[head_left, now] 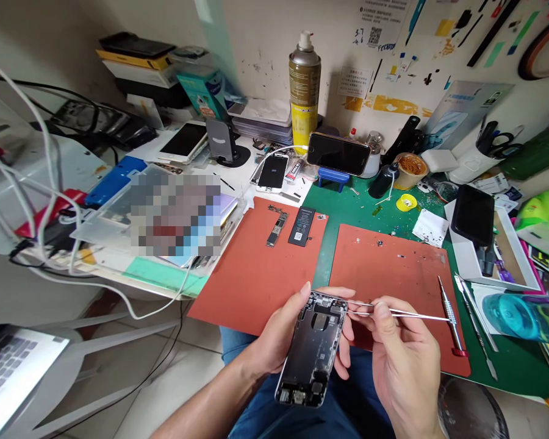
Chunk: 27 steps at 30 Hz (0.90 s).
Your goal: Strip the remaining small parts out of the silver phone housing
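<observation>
My left hand (279, 332) is wrapped round an opened phone housing (315, 350), its inner side facing up, over my lap at the table's front edge. Between the thumb and fingers of my right hand (405, 347) is a pair of tweezers (412, 314). The tweezers' tips reach the upper right corner of the housing; whether they grip a part there is too small to tell. On the left red mat (238, 274) lie a phone circuit board (277, 227) and a black phone battery (302, 227), apart from both hands.
On the right red mat (384, 262) lie tiny parts and a screwdriver (452, 314). Metal picks (478, 323) and a teal bottle (512, 317) are further right. A spray can (304, 91) stands behind a propped phone (338, 153). White cables (50, 183) hang at the left.
</observation>
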Each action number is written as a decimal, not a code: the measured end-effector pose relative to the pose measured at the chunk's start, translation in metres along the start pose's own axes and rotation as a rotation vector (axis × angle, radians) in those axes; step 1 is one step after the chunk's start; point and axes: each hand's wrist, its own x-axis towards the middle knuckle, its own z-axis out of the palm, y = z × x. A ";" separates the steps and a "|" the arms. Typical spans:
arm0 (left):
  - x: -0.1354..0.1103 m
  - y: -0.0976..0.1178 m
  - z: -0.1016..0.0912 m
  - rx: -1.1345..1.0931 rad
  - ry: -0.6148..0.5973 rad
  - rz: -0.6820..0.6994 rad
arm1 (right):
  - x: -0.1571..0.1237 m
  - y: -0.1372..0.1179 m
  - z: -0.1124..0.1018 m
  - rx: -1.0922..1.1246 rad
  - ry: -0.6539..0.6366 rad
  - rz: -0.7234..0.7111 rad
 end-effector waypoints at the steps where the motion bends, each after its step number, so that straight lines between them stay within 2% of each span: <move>1: 0.000 0.000 0.000 0.000 -0.002 -0.003 | 0.000 0.001 -0.001 0.007 -0.002 0.009; 9: 0.001 0.001 0.002 0.000 -0.011 0.017 | 0.001 0.005 -0.004 0.064 -0.039 0.074; 13: 0.003 0.003 0.007 -0.008 -0.008 0.023 | 0.002 0.007 -0.004 0.063 -0.100 0.005; 16: 0.004 0.005 0.009 -0.017 0.004 0.028 | 0.001 0.014 -0.010 -0.050 -0.084 -0.200; 19: 0.004 0.006 0.006 -0.028 0.038 0.046 | -0.002 0.024 -0.022 -0.282 -0.059 -0.558; 22: 0.004 0.008 0.003 -0.066 0.059 0.032 | -0.005 0.032 -0.029 -0.508 -0.098 -0.868; 24: 0.002 0.009 0.003 -0.075 0.090 0.037 | -0.006 0.035 -0.028 -0.602 -0.087 -0.970; 27: 0.001 0.011 0.007 -0.036 0.186 0.076 | -0.006 0.040 -0.024 -0.639 -0.077 -1.019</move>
